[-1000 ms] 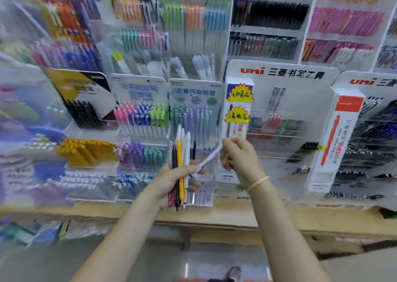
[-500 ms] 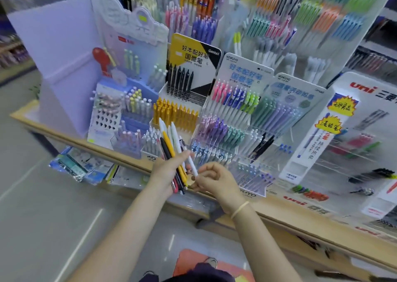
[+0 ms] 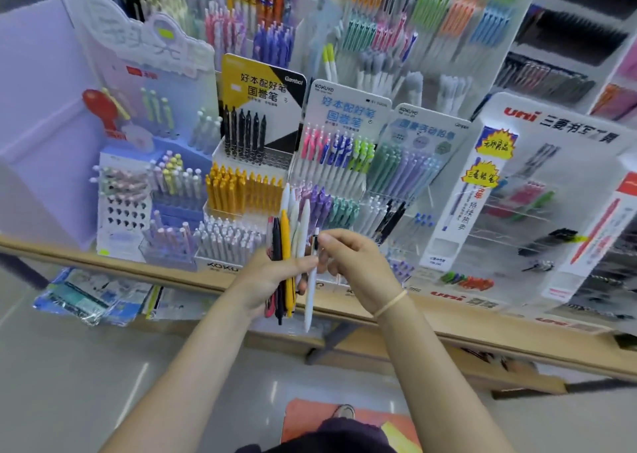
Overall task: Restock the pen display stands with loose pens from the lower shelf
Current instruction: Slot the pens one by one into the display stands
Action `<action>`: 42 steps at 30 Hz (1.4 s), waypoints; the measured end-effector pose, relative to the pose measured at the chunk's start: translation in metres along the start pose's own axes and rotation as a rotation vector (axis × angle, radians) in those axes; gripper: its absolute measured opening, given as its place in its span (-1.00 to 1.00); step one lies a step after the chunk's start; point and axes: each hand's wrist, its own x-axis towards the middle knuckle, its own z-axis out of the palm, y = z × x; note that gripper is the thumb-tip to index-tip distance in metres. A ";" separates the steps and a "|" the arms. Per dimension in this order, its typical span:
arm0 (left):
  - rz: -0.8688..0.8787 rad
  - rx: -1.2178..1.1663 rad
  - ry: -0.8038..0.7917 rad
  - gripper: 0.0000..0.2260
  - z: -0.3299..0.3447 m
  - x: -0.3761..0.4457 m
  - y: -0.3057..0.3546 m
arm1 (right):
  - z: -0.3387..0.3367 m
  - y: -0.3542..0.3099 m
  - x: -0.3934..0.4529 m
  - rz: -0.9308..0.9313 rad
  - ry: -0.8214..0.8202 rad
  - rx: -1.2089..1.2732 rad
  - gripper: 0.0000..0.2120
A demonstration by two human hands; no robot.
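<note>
Several pens point(image 3: 285, 245) sit bunched in the left hand point(image 3: 272, 276); the right hand point(image 3: 351, 263) pinches a white pen point(image 3: 311, 290); pulling carelessly could spill the bunch.

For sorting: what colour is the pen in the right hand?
White pen, head view.

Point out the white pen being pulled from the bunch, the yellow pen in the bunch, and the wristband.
white pen point(image 3: 310, 297), head view, lower barrel below the hands.
yellow pen point(image 3: 285, 235), head view, upper barrel above the left hand's grip.
wristband point(image 3: 391, 303), head view, band across the right wrist.
</note>
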 end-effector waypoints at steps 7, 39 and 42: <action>-0.052 0.166 0.031 -0.62 0.051 0.048 -0.021 | -0.075 0.004 0.007 -0.076 0.101 0.012 -0.90; -0.220 0.030 0.086 -0.81 0.317 0.213 -0.103 | -0.404 0.071 0.097 -0.314 0.421 -0.458 -0.88; -0.213 0.003 0.054 -0.82 0.317 0.213 -0.103 | -0.402 0.072 0.100 -0.315 0.385 -0.526 -0.87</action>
